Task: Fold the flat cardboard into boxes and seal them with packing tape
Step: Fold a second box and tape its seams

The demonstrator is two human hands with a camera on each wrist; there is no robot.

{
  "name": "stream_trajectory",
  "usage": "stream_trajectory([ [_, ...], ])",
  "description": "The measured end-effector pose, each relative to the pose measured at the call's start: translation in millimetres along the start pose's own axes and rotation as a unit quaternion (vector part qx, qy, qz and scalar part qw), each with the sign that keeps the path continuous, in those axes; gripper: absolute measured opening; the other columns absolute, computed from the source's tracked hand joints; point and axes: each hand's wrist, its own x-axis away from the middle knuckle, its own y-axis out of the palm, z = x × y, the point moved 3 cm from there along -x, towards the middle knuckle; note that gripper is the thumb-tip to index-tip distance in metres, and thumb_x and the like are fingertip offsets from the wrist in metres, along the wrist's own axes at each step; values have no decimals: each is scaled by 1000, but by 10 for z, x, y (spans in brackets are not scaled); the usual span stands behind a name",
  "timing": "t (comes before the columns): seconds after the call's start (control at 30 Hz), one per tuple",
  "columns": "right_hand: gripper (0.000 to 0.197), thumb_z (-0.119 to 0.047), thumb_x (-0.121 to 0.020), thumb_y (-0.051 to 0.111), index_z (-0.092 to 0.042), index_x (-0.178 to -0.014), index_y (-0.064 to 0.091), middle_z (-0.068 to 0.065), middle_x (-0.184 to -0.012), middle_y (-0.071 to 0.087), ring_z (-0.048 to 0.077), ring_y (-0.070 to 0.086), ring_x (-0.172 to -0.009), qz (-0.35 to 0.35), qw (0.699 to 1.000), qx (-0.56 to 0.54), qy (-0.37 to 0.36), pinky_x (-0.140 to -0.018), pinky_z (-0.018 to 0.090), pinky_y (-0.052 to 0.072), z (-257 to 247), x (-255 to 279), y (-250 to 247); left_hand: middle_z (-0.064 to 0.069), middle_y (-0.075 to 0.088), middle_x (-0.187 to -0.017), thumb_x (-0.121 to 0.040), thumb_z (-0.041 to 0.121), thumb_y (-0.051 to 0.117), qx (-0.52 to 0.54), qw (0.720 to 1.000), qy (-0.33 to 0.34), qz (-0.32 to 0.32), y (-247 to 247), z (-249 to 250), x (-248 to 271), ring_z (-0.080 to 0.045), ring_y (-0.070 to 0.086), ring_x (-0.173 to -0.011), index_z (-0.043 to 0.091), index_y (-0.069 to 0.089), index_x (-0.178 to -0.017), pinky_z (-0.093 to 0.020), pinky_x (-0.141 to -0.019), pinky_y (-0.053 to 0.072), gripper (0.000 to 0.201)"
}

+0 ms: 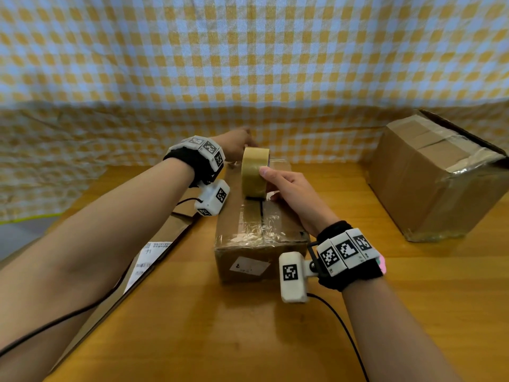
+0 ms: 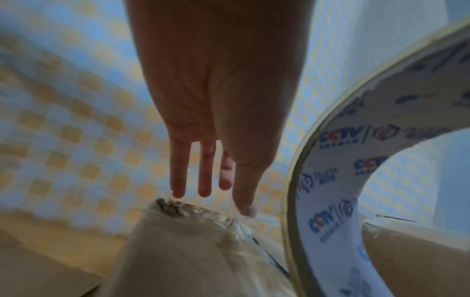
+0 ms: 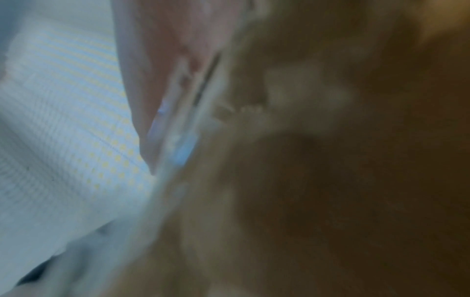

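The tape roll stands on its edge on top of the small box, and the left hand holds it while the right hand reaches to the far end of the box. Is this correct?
The hands are swapped. In the head view the right hand holds the tape roll, standing on edge on the small box, while the left hand reaches to the box's far end.

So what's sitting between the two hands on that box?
The tape roll, upright on the box, stands between the left hand and the right hand, as the head view shows.

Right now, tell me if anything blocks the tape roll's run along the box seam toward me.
Nothing visible does. The tape roll, gripped by the right hand, stands on the box; the near seam is bare apart from old tape.
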Motion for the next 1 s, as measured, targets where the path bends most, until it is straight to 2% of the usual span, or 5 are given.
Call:
stream_trajectory([
  [0.33, 32, -39, -105, 46, -19, -97, 70, -5, -84, 71, -1, 64, -66, -2, 1000, -8, -17, -61, 14, 49, 12, -30, 7, -7, 59, -103, -103, 23, 47, 1, 1000, -6, -24, 73, 84, 313, -24, 53, -93, 8, 60, -103, -32, -81, 41, 20],
  [0.57, 66, -66, -97, 40, -9, -99, 74, 12, -100, 75, 28, 68, -95, 48, 998, 33, -9, -99, 49, 49, 23, -102, 38, -10, 62, -129, -93, 61, 39, 30, 997, -35, -63, 174, 15, 351, -30, 57, -117, 13, 60, -127, -45, -104, 44, 62],
  [0.67, 83, -78, -85, 44, -4, -109, 72, 18, -107, 73, 37, 66, -103, 34, 998, 54, 17, -98, 55, 49, -3, -74, 90, -9, 57, -137, -103, 40, 44, 37, 996, -36, -73, 192, 23, 374, -30, 52, -124, 14, 57, -133, -43, -108, 40, 41],
  [0.8, 23, -38, -93, 68, -19, -104, 76, 0, -100, 76, 14, 70, -95, 22, 996, 87, -27, -83, 30, 55, -10, -4, 51, -9, 52, -142, -103, 37, 45, 33, 996, -34, -81, 189, 86, 429, -30, 49, -128, 15, 53, -139, -46, -111, 36, 42],
  [1.0, 16, -22, -98, 63, -11, -99, 74, -3, -88, 75, -1, 68, -78, 33, 997, 9, -76, -67, 9, 47, -39, 170, 1, -8, 53, -143, -79, 85, 33, 26, 992, -43, -113, 216, 137, 456, -29, 49, -129, 26, 50, -141, -47, -113, 34, 87],
])
